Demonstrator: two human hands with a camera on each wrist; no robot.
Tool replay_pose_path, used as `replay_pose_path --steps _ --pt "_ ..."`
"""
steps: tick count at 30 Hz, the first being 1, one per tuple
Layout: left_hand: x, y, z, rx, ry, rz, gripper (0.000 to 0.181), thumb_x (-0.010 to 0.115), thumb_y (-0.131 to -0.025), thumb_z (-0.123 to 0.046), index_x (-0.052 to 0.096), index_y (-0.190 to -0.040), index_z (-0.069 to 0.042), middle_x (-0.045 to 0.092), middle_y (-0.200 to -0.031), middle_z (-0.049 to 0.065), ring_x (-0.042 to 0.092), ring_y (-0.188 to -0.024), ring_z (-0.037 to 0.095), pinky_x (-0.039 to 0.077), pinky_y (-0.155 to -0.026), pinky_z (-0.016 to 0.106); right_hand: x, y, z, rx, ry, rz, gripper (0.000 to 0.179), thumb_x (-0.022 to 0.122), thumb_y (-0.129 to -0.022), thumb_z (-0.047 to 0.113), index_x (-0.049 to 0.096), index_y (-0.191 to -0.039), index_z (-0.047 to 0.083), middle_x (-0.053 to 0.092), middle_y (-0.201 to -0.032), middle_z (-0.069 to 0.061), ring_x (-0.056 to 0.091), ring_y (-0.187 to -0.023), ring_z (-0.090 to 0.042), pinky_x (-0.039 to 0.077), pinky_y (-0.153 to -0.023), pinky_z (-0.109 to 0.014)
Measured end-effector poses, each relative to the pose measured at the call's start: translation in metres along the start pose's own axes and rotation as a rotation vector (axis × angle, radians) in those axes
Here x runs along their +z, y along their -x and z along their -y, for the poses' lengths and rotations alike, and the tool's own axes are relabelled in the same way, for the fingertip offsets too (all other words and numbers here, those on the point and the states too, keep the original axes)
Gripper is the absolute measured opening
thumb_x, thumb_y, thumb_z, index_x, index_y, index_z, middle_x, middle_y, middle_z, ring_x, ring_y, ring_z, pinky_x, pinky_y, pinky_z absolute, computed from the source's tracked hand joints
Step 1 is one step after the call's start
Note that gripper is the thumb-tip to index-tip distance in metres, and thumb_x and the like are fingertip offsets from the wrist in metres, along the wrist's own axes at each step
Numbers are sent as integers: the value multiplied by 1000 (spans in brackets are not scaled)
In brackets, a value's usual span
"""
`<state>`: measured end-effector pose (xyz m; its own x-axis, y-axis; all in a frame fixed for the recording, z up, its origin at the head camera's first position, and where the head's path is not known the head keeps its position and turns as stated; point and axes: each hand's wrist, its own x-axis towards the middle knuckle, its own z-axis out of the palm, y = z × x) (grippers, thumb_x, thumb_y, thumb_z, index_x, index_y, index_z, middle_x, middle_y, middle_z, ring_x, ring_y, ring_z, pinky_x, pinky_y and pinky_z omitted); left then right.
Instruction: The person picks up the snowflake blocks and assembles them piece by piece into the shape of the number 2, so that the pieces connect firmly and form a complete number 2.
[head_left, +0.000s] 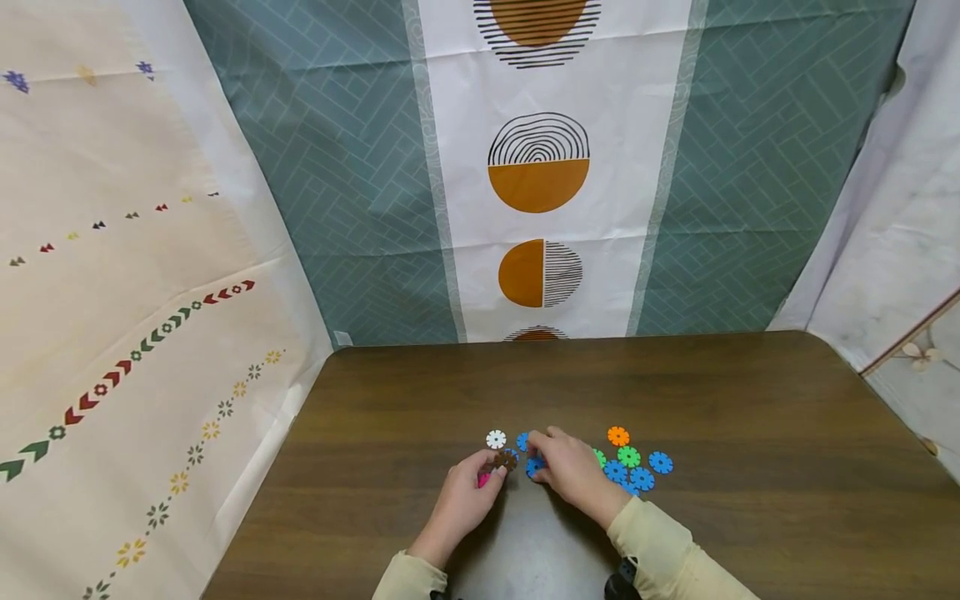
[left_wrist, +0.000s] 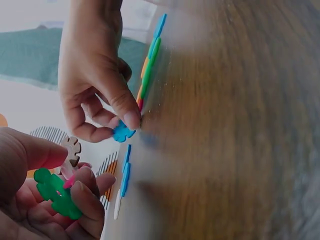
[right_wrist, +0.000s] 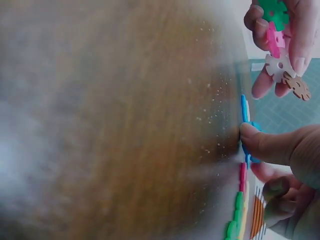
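My left hand (head_left: 467,502) holds a small chain of notched plastic discs joined together. In the right wrist view the chain runs from a green disc (right_wrist: 274,14) through a pink disc (right_wrist: 274,40) and a white disc (right_wrist: 279,66) to a brown disc (right_wrist: 297,86) at its end. To its right, my right hand (head_left: 576,471) pinches a blue disc (left_wrist: 123,132) between thumb and finger, close over the table. A loose white disc (head_left: 496,439) lies beyond the left hand, with another blue disc (head_left: 522,442) beside it.
Right of the right hand lies a cluster of loose discs, among them an orange disc (head_left: 618,436), a green disc (head_left: 628,457) and several blue discs (head_left: 661,462). The brown wooden table (head_left: 360,483) reaches back to a patterned cloth (head_left: 540,275); more cloth hangs at both sides.
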<state>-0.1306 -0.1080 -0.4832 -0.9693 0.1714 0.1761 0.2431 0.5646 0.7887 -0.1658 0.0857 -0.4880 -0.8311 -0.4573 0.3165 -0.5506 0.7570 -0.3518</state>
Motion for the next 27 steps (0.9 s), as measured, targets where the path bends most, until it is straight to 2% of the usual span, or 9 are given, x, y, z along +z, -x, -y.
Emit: replay_pose_path --steps 5,10,13,17,19,22,24,27 --pt "3 2 -1 -6 33 -2 6 63 -93 -11 67 -98 -9 69 -89 -1 57 -75 7 49 -70 28 -1 7 0 18 -68 -23 28 83 -77 13 60 -94 14 61 -73 4 56 -63 -13 48 -57 -30" --pt "6 4 -2 29 -3 0 10 66 -91 -10 66 -101 -7 66 -93 1 58 -79 11 49 -72 29 -8 14 -1 94 -194 -54 15 78 -82 12 65 -87 16 66 -75 8 60 -67 -9 50 -63 -28" --pt "8 4 -2 73 -36 5 17 69 -90 -13 67 -106 -5 65 -99 3 59 -86 15 50 -76 31 -14 18 -3 175 -350 -21 11 72 -88 12 63 -86 18 68 -74 6 57 -56 -8 50 -54 -27" --pt "9 5 -5 118 -41 30 19 70 -90 -14 67 -108 -8 61 -93 3 54 -78 12 47 -68 26 -23 24 -5 276 -571 53 4 64 -95 14 61 -92 13 67 -69 0 48 -43 -12 47 -44 -29" --pt "10 5 -6 143 -52 42 18 71 -90 -14 68 -108 -11 57 -88 1 48 -71 9 42 -63 24 -26 26 -6 290 -632 78 6 62 -97 16 62 -95 10 66 -68 -2 47 -43 -13 47 -44 -30" --pt "11 6 -8 178 -81 43 19 72 -89 -15 69 -107 -15 57 -88 -3 45 -70 6 40 -62 23 -29 28 -8 286 -680 103 10 61 -98 19 64 -98 9 65 -69 -4 47 -44 -13 47 -45 -31" --pt "12 7 -9 190 -92 46 20 72 -88 -15 69 -108 -16 57 -89 -5 47 -70 4 41 -63 23 -31 29 -9 278 -702 114 12 61 -98 20 65 -100 8 65 -69 -5 47 -45 -13 48 -45 -31" --pt "13 7 -10 174 -44 84 21 72 -89 -14 68 -109 -15 58 -94 -5 55 -67 1 46 -67 23 -32 30 -10 268 -719 127 16 61 -98 20 67 -103 6 65 -69 -4 47 -46 -11 48 -45 -30"
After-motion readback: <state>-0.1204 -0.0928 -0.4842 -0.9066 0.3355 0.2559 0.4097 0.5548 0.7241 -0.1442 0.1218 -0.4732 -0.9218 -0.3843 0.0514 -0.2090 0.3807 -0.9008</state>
